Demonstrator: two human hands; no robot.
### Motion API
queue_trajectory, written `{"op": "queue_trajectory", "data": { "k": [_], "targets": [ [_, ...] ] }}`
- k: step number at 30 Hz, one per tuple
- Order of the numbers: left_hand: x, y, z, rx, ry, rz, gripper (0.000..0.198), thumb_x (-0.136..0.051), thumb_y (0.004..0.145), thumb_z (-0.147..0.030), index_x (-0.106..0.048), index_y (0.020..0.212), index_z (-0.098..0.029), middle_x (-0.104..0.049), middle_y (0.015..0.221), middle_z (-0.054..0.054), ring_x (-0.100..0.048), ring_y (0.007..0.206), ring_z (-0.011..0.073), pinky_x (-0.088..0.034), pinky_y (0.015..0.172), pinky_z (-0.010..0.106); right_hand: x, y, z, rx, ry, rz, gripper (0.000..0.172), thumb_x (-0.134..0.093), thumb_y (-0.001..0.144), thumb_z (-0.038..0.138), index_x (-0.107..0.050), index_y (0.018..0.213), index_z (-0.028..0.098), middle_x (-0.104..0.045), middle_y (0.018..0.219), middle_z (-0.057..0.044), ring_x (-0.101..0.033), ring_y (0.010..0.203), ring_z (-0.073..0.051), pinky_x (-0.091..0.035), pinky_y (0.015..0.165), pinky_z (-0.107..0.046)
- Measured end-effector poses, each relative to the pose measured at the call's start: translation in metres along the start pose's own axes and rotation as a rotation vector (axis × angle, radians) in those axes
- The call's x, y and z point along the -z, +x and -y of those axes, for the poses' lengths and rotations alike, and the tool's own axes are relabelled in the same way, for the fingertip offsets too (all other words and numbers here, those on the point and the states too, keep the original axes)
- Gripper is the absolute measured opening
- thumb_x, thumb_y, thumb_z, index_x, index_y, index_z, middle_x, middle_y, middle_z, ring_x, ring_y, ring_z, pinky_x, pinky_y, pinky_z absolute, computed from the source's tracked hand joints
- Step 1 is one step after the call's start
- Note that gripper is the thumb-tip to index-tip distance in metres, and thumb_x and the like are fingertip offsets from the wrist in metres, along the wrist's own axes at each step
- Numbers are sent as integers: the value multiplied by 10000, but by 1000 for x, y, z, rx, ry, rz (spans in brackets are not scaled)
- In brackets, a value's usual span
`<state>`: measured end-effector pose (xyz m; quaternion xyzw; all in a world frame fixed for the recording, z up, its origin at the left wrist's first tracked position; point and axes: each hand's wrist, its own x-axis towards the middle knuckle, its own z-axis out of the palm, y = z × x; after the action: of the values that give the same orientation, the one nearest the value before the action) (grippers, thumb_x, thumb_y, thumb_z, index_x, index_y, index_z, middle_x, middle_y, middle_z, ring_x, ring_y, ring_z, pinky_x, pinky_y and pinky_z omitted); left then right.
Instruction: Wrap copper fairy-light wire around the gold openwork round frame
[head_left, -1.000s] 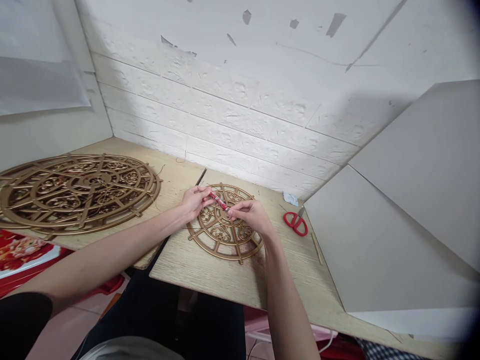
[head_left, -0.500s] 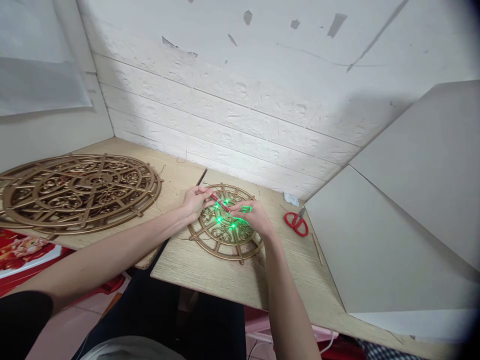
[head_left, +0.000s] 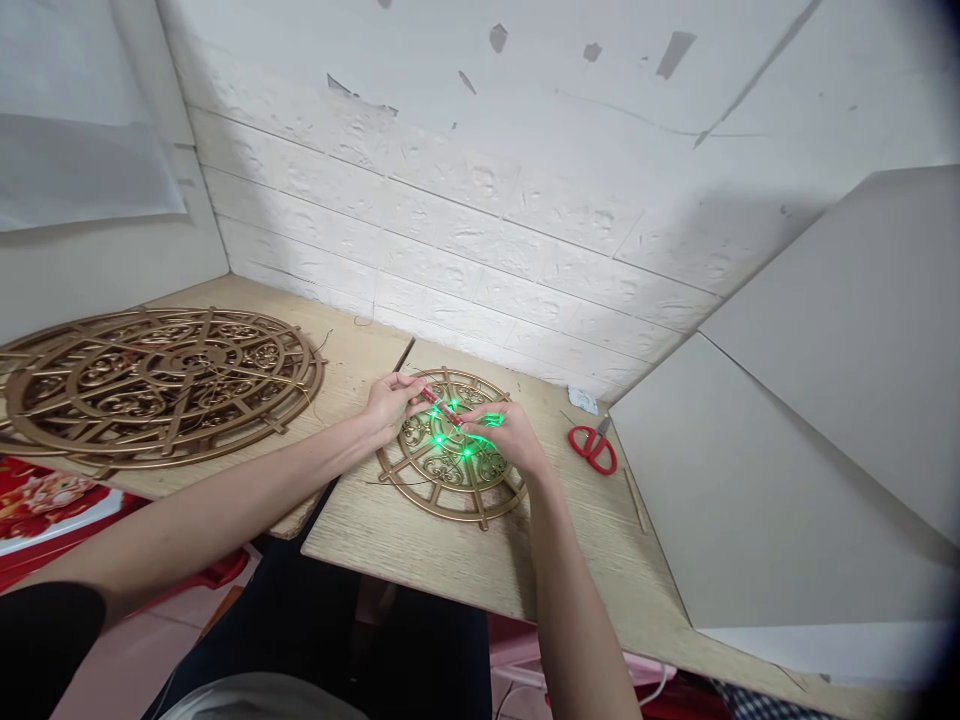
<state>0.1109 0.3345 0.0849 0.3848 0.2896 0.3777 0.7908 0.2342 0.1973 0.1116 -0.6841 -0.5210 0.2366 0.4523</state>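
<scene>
A slim red cylinder point(head_left: 441, 405), which looks like batteries set end to end, spans the gap between my hands. My left hand point(head_left: 394, 405) pinches its upper left end, and the fingers of my right hand point(head_left: 501, 430) close on its lower right end. Below them a round gold openwork panel point(head_left: 442, 492) lies flat on the table. Several small green lights point(head_left: 439, 440) glow around its middle, and green shines on my right fingers. A thin dark wire point(head_left: 394, 484) sticks out at the panel's left edge. Any wire ends under my fingertips are hidden.
More gold openwork panels point(head_left: 161, 400) lie stacked on the left of the wooden table point(head_left: 405, 555). Red-handled scissors point(head_left: 592, 447) and a small crumpled packet point(head_left: 582, 399) are at the right. A thin stick point(head_left: 635, 500) lies by the leaning white board point(head_left: 750, 500). A white brick-pattern wall stands behind.
Both hands keep their grip on the red cylinder, almost still. The thin wire at the panel's left edge has shifted slightly. The green lights stay lit.
</scene>
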Motion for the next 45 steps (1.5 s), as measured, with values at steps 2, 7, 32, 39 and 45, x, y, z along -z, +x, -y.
{"op": "queue_trajectory", "data": {
  "k": [2, 7, 32, 39, 45],
  "targets": [
    [1, 1, 1, -1, -5, 4, 218, -607, 720, -24, -468, 579, -114, -636, 697, 28, -590, 592, 88, -556, 666, 314, 0, 0, 1, -12, 0, -6, 183, -722, 611, 350, -721, 699, 189, -722, 796, -46, -650, 782, -207, -460, 764, -324],
    [2, 2, 2, -1, -3, 18, 231, -587, 744, -28, -456, 575, -115, -611, 654, 19, -595, 609, 99, -557, 664, 313, -1, 0, 3, -22, 26, -14, 174, -742, 580, 335, -714, 665, 186, -713, 734, -34, -642, 745, -196, -461, 742, -314],
    [0, -3, -25, 28, 101, 266, 304, -661, 706, -72, -519, 966, -143, -681, 740, 88, -597, 547, 108, -502, 534, 231, 8, -4, -3, -98, 281, -78, 252, -732, 634, 266, -679, 864, 179, -704, 813, -39, -648, 768, -159, -511, 750, -313],
    [-1, -4, -43, 58, 64, 210, 208, -619, 747, -88, -537, 935, -126, -672, 703, 76, -495, 402, 67, -458, 435, 203, 7, 1, -11, -15, 171, -211, 285, -644, 721, 339, -636, 954, 174, -686, 925, -71, -625, 724, -160, -503, 679, -307],
    [2, 2, -45, 53, -117, 295, 106, -587, 776, -130, -543, 871, -144, -649, 747, 59, -477, 413, 51, -389, 377, 153, 0, 9, -27, 82, -310, -335, 263, -530, 811, 335, -668, 964, 172, -655, 981, -88, -570, 878, -203, -430, 842, -374]
  ]
}}
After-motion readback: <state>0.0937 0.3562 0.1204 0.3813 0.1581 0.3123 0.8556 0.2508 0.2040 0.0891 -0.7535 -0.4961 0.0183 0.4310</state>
